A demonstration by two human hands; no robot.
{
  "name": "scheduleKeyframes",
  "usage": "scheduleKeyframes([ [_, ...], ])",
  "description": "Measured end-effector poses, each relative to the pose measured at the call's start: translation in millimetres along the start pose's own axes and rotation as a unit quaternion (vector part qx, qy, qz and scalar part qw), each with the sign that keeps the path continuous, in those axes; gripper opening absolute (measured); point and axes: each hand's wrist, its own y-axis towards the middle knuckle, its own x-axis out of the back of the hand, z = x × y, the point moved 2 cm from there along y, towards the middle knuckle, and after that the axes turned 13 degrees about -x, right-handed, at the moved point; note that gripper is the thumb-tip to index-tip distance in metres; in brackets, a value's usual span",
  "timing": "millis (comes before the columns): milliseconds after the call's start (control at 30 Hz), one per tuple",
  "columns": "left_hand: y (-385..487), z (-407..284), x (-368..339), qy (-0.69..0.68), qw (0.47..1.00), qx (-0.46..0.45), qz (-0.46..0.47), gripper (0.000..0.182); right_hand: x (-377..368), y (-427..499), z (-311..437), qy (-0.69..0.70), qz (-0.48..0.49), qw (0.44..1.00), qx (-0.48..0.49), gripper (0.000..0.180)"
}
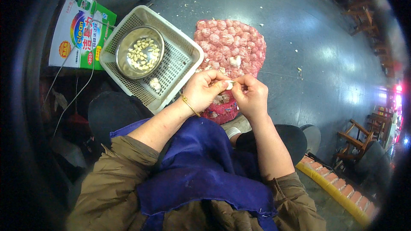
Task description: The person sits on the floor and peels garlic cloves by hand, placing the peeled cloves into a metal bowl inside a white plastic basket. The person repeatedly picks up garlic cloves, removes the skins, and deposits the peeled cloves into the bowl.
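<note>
Between the fingertips of both hands is a pale garlic clove with some skin on it. My left hand pinches it from the left, a gold bracelet around the wrist. From the right, my right hand grips the skin at its edge. Below them lies a red mesh sack full of garlic bulbs, with one loose bulb on top. To the left, a steel bowl holding several peeled cloves stands in a pale plastic basket. A partly broken garlic bulb lies beside the bowl.
A printed cardboard box stands left of the basket, with a thin cord hanging across it. Scraps of garlic skin dot the dark floor. Wooden stools and a brick edge with a yellow border are at right.
</note>
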Motion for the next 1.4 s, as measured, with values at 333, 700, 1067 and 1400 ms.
scheduleKeyframes([
  [333,-2,-2,1,-0.305,0.946,0.113,0.021,0.021,2,1,4,0.17,0.002,0.981,-0.093,0.005],
  [700,1,-5,-1,-0.466,0.88,0.086,0.034,0.023,-4,-3,-2,0.176,0.02,0.984,-0.023,0.006],
  [1067,2,-7,5,-0.353,0.931,0.082,-0.046,0.019,2,7,-13,0.326,-0.005,0.94,-0.101,0.015],
  [1400,2,-6,-2,-0.239,0.97,0.027,-0.037,0.025,-13,-4,0,0.26,0.075,0.958,-0.095,0.016],
])
